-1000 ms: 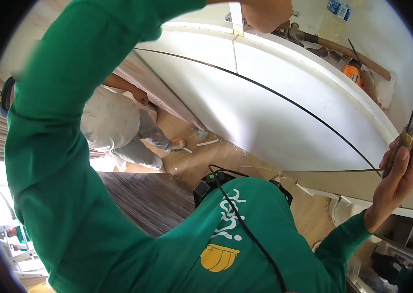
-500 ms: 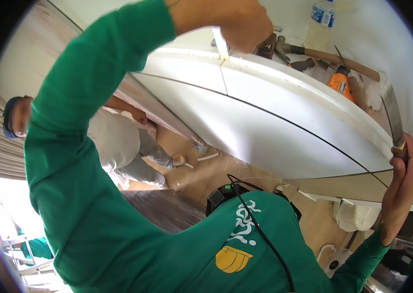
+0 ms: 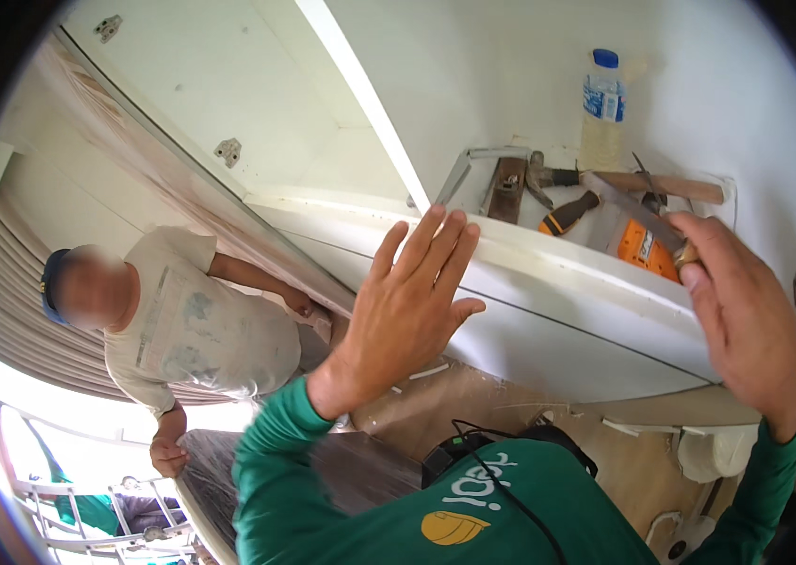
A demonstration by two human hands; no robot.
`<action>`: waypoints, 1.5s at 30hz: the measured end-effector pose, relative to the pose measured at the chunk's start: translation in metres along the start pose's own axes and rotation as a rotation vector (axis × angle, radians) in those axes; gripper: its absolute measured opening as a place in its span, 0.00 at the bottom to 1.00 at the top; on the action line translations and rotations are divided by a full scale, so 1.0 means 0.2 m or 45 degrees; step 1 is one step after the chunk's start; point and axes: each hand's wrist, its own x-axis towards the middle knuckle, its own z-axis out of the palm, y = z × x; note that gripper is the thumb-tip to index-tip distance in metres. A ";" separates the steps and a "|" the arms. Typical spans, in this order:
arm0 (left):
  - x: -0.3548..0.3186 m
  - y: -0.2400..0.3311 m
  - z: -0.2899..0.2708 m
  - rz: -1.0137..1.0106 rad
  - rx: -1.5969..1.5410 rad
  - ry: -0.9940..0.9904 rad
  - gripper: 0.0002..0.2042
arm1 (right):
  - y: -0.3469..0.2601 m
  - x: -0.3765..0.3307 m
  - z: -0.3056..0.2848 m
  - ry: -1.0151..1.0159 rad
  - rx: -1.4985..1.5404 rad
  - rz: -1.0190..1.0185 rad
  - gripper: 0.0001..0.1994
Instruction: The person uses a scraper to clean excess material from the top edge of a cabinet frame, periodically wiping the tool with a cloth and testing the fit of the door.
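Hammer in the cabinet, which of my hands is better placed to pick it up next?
Probably your left hand: it's open near the cabinet edge, with nothing visible in it. Your right hand is near the hammer too, but grips a bladed tool.

A room apparently under renovation: a hammer (image 3: 538, 179) lies in a white cabinet (image 3: 436, 85) with bare hinge plates (image 3: 228, 152), a metal ladder (image 3: 87, 489) shows near a pleated curtain (image 3: 49, 330), and scraps (image 3: 429, 371) litter the wood-toned floor (image 3: 624, 466).

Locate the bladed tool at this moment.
In the head view, the bladed tool is right of centre, gripped in the right hand, its blade pointing up-left, appearing just above the orange tool.
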 end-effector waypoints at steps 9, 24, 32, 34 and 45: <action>-0.07 -0.12 0.22 -0.576 -0.387 0.700 0.33 | -0.05 0.32 0.20 -0.318 -0.117 -0.092 0.18; 0.09 -0.24 0.23 -0.613 -0.766 0.300 0.33 | -0.01 0.46 0.34 -0.340 -0.005 -0.205 0.15; 0.10 -0.25 0.22 -0.600 -0.773 0.289 0.32 | -0.04 0.58 0.29 -0.595 0.041 -0.096 0.17; 0.10 -0.25 0.23 -0.592 -0.752 0.246 0.32 | -0.05 0.57 0.31 -0.558 0.061 -0.099 0.16; 0.09 -0.24 0.25 -0.566 -0.743 0.311 0.31 | -0.03 0.56 0.31 -0.510 0.096 -0.113 0.17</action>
